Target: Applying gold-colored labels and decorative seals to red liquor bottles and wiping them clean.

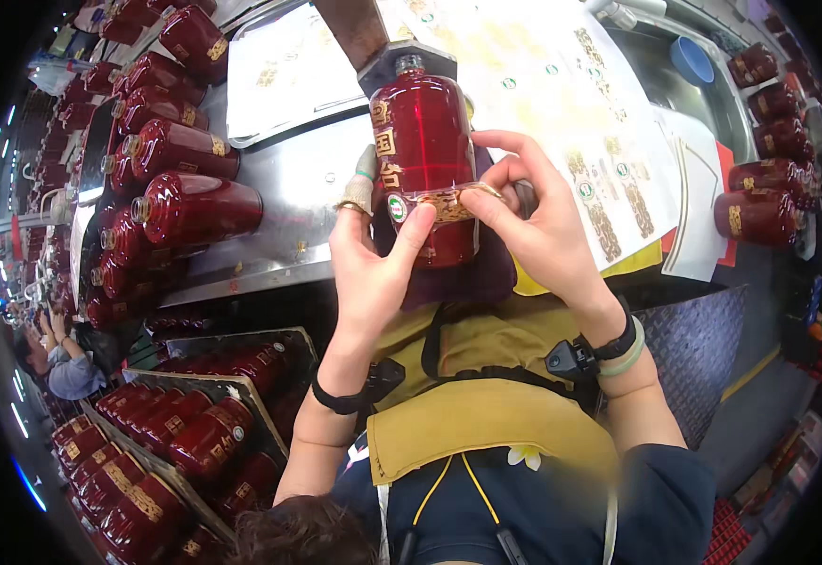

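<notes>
A dark red glass bottle (434, 122) with gold characters down its side lies in front of me, neck pointing away, over a dark purple cloth (494, 254). Around its lower part runs a gold patterned decal strip (448, 205) with a round green-and-white mark. My left hand (373, 254) is closed on the bottle's left side, its thumb pressing by the strip; finger covers sit on some fingertips. On the other side, my right hand (543, 212) pinches the strip's right end between thumb and fingers against the glass. The bottle's underside is hidden.
White decal sheets (533, 71) cover the worktop beyond the bottle. A metal block (406, 61) stands at its neck. Red bottles (199, 209) crowd the left; others (759, 215) line the right. Crated bottles (208, 438) are lower left. A blue bowl (691, 61) is far right. Another person (62, 363) works far left.
</notes>
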{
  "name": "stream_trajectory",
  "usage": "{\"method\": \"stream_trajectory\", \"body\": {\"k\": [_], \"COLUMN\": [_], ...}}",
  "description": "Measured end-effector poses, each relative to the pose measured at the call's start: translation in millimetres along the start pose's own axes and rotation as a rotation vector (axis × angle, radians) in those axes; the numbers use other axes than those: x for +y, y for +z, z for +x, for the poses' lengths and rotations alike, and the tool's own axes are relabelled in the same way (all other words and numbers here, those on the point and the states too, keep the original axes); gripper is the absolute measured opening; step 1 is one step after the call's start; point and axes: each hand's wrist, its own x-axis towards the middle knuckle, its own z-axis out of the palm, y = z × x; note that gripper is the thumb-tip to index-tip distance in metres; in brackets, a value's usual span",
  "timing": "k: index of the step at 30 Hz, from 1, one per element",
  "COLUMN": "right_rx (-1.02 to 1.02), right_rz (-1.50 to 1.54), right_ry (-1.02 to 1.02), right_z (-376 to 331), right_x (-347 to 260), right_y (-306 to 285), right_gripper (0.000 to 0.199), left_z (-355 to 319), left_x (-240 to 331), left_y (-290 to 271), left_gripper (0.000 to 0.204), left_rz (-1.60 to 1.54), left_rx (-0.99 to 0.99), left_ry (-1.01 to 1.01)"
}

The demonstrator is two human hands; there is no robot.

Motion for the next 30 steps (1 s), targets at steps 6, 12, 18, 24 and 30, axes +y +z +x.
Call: {"method": "stream_trajectory", "body": {"k": [6, 12, 18, 24, 30], "right_rx": [-0.028, -0.019, -0.047, 0.14, 0.084], "right_rz": [0.192, 0.204, 0.047, 0.192, 0.148], "right_ry": [0.091, 0.104, 0.144, 0.083, -0.094], "right_z": [0.8, 0.0, 4.5, -1.4, -7.6], "right_x": [6.2, 8.4, 16.5, 23.4, 4.7], "right_y": [-3.6, -5.9, -15.2, -22.1, 7.9], "right_gripper": [0.047, 0.047, 0.048, 0.039, 0.021], "left_z": [5.1, 4.4, 5.0, 5.9, 4.4], "left_x": [-6.5, -4.7, -2.4, -0.2, -1.1], "left_y": [-14.2, -13.8, -13.5, -12.0, -11.5], "left_gripper": [0.068, 0.067, 0.068, 0.067, 0.067], "left_rz": [-0.165, -0.2, -0.208, -0.18, -0.171], "left_rx": [-0.119, -0.142, -0.144, -0.137, -0.127], "left_ry": [-0.102, -0.122, -0.117, -0.133, -0.123]}}
